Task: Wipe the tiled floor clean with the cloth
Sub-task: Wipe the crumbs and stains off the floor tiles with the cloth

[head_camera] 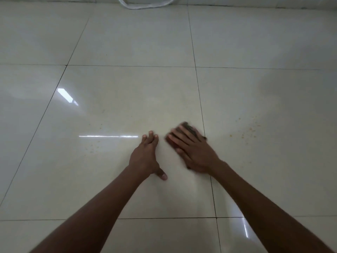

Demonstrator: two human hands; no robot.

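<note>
The glossy cream tiled floor (127, 92) fills the view. My right hand (191, 148) lies flat on a dark cloth (187, 127), pressing it onto the floor beside a tile joint; both are motion-blurred and most of the cloth is hidden under the fingers. My left hand (145, 156) rests flat on the same tile just left of it, fingers together, thumb out, holding nothing. Small orange crumbs (252, 129) are scattered on the tile to the right of the cloth, and fainter specks (91, 148) lie to the left of my left hand.
A white looped cord or bag edge (145, 4) lies at the far top against the base of a wall. Dark grout lines divide the large tiles. Bright light reflections streak the floor at left and lower right.
</note>
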